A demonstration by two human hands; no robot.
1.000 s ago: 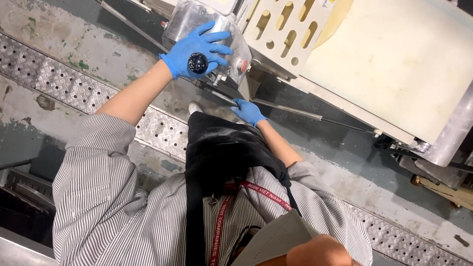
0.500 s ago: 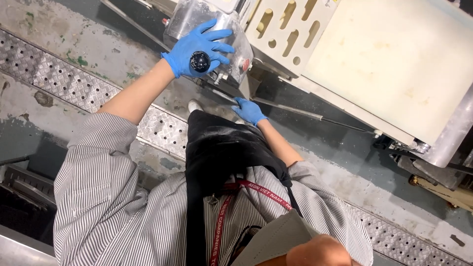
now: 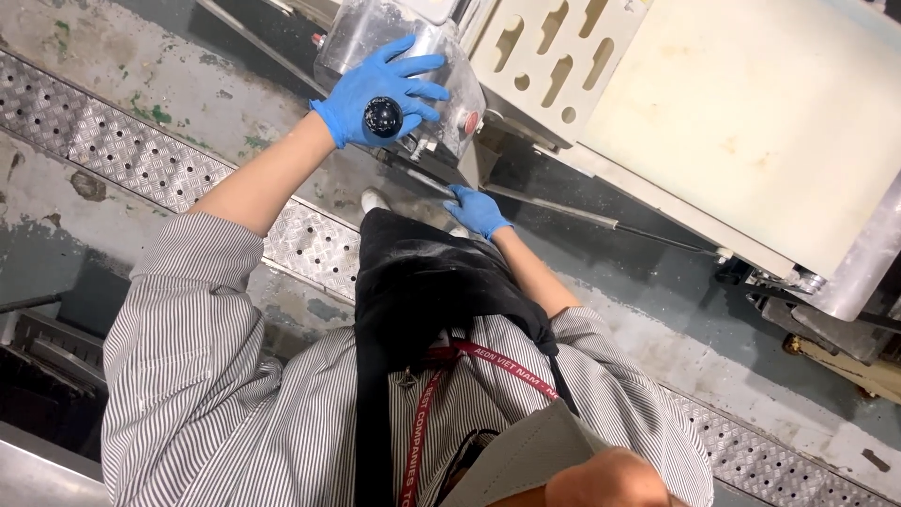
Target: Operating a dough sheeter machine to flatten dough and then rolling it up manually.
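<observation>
Gloves of blue rubber cover both hands. The left hand (image 3: 383, 89) lies spread on a shiny metal machine cover (image 3: 441, 84), and a round black knob (image 3: 383, 115) pokes out between its fingers. The right hand (image 3: 477, 209) is lower, curled around a thin metal rod (image 3: 554, 208) that runs along the edge of the cream machine panel (image 3: 732, 122). Grey floor (image 3: 122, 66) with a bumpy metal strip (image 3: 122, 155) lies open on the left.

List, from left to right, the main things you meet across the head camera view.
chequered metal floor plate → left hand in a blue glove, fingers spread → right hand, also gloved → slotted cream panel → plain cream cover → shiny metal cylinder
</observation>
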